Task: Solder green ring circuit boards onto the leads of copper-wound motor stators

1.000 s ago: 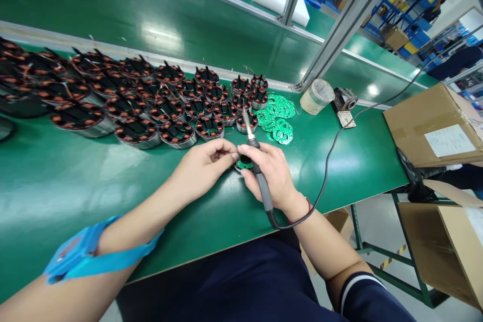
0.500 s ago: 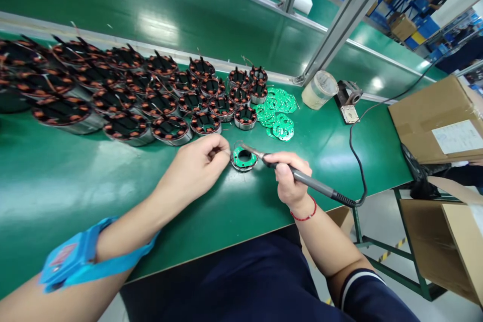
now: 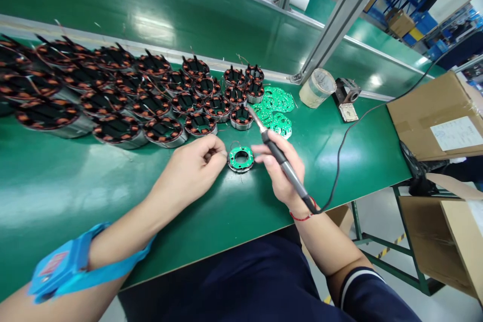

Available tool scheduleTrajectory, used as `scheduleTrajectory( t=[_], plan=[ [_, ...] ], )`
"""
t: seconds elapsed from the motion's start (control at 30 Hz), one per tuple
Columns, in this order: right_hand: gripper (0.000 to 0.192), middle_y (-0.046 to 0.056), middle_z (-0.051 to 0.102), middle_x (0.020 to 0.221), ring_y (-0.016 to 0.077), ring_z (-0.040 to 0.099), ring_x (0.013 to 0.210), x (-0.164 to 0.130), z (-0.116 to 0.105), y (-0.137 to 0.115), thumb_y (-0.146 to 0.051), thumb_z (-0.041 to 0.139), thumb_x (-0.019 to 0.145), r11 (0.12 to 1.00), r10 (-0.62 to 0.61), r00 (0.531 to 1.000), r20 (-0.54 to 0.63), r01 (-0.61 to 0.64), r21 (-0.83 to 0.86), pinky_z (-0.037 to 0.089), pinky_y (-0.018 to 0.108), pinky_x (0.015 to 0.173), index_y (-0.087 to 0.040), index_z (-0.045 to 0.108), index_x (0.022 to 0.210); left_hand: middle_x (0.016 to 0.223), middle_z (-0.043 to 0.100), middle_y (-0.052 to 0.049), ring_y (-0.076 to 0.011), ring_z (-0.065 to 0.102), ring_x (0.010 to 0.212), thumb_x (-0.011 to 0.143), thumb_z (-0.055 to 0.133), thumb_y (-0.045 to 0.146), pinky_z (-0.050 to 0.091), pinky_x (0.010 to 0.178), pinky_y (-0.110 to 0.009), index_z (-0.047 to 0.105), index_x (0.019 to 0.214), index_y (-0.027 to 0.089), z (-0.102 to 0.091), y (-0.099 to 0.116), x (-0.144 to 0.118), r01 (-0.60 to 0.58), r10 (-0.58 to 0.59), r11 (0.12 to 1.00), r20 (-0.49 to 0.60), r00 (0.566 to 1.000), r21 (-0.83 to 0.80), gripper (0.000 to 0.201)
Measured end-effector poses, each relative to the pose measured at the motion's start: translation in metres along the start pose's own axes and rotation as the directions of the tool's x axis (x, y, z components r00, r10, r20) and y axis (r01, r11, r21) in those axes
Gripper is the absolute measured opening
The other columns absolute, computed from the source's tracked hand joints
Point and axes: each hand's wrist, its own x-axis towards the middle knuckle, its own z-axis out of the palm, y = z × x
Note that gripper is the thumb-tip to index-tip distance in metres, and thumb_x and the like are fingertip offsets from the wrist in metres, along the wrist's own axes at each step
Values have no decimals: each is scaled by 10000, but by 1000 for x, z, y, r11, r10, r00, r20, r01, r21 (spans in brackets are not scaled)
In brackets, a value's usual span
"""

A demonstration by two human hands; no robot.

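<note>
One stator with green board (image 3: 240, 158) mid-solder: right hand (image 3: 281, 171) grips iron (image 3: 281, 161), tip lifted; left hand (image 3: 196, 168) pinched beside it. Next needs tip on pad.

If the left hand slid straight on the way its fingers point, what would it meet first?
Probably the green-topped stator lying just beyond the left hand fingertips; the gap between them is small, though whether they touch is unclear. The right hand, holding the soldering iron, lies beyond it.

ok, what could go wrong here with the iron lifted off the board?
The soldering iron in the right hand points its tip toward the nearest stator and the loose green boards; a slip might scorch them. Its cord trails across the bench and could snag. The left hand sits beside the work board, within burn range.
</note>
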Motion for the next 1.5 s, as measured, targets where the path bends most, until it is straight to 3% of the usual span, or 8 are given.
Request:
scheduleTrajectory(
  t=[0.1,0.23,0.4,0.6,0.73,0.93,1.07,1.5],
  plan=[
    [546,52,781,1226,194,721,1218,7,4,0,-330,423,1090,996,-52,983,175,64,-62,574,416,1093,-304,267,1612,621,532,28,-154,463,588,771,449,386,361,606,-314,514,681,240,-2,3,-1,-11,11,1000,13,1000,12,184],
    [585,55,719,1357,226,645,1316,16,3,-3,-190,517,968,959,-62,909,412,169,-229,531,433,1129,-272,411,1537,664,553,26,-165,491,622,810,472,402,391,625,-320,523,750,238,-5,3,-2,39,-39,999,40,998,19,182],
    [637,113,717,1317,277,671,1206,16,-6,6,-289,663,929,936,15,968,251,75,-344,541,483,1084,-233,421,1515,934,689,-57,-256,624,834,808,562,578,498,747,-387,596,978,230,0,-5,-3,58,-56,998,148,987,-14,389],
    [670,131,678,1356,259,665,1261,8,-10,15,-301,677,950,965,-5,982,188,55,-258,559,465,1097,-242,352,1532,835,668,-69,-269,612,827,836,463,457,476,782,-410,591,786,245,7,-9,-2,-161,146,983,157,977,86,253],
    [670,125,697,1327,251,701,1203,3,-4,11,-356,689,959,950,-46,977,208,108,-295,588,440,1052,-251,361,1534,815,653,-39,-225,596,768,822,527,474,480,720,-349,623,798,237,0,-6,0,-76,79,994,36,996,-80,257],
    [523,126,617,1514,276,574,1426,6,4,0,-361,587,993,904,-162,933,322,271,-330,516,505,1150,-250,451,1486,789,680,-20,-207,606,758,737,646,507,515,737,-327,628,793,229,1,-5,3,99,-44,936,167,985,-337,285],
    [403,45,726,1364,229,508,1491,9,7,-5,-271,534,1004,857,-266,882,389,402,-324,476,463,1183,-298,554,1405,732,649,-5,-196,599,719,711,644,517,509,723,-325,573,726,235,3,-4,4,104,-47,928,163,985,-357,291],
    [357,22,827,1007,155,783,943,8,-1,-7,-312,441,1082,937,-157,985,78,173,-302,603,342,953,-223,547,1411,681,561,13,-173,508,628,818,495,517,404,613,-304,570,800,232,-1,-1,-4,48,-44,996,47,998,-80,295]
  ],
)
